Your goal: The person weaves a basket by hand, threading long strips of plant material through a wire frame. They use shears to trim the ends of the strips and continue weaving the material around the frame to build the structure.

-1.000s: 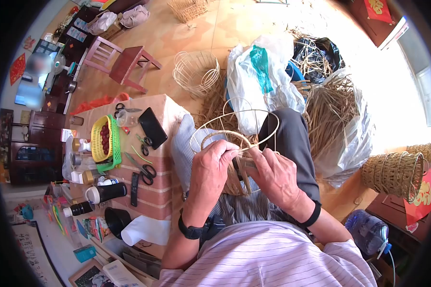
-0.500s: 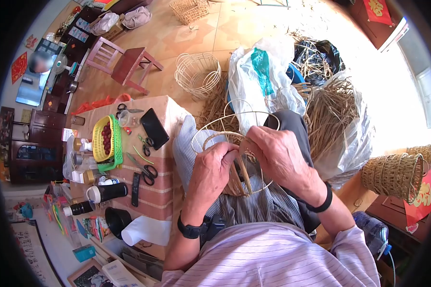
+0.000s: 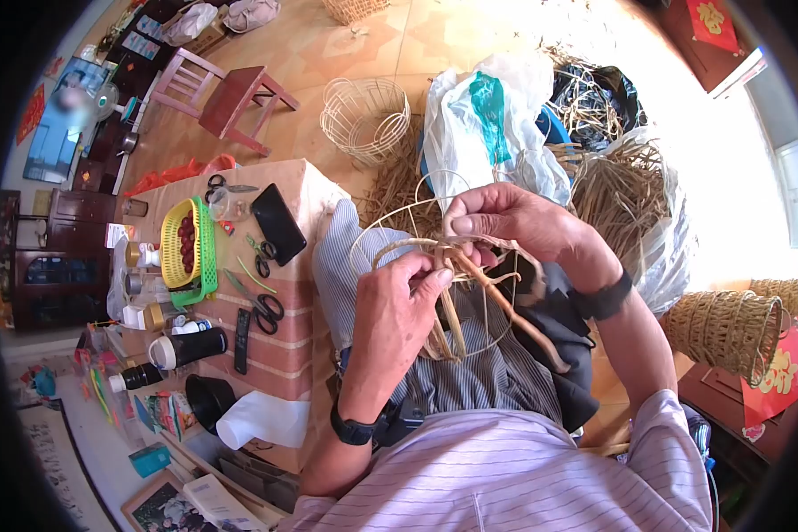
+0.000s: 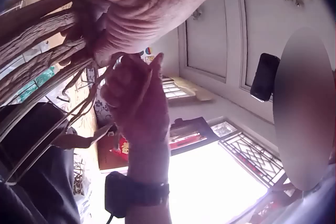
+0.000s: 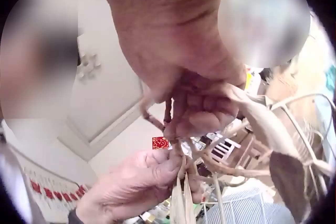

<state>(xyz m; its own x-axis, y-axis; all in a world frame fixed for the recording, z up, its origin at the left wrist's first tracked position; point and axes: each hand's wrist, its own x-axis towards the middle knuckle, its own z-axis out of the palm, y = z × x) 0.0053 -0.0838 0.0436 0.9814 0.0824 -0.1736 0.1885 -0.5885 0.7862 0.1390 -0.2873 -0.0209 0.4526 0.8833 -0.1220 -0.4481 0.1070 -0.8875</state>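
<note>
Left hand (image 3: 395, 306) pinches wrapped hoop (image 3: 402, 243); right hand (image 3: 516, 222) grips dried leaf strip (image 5: 262, 121) — brown stalk (image 3: 520, 321) newly projects rightward

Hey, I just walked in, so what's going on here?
A person appears to be weaving a hooped basket frame over their lap. The left hand pinches dried strips at the frame, and the right hand grips another strip close by. Much of the hooped frame is bare. Another basket, open-ribbed, stands on the floor.
</note>
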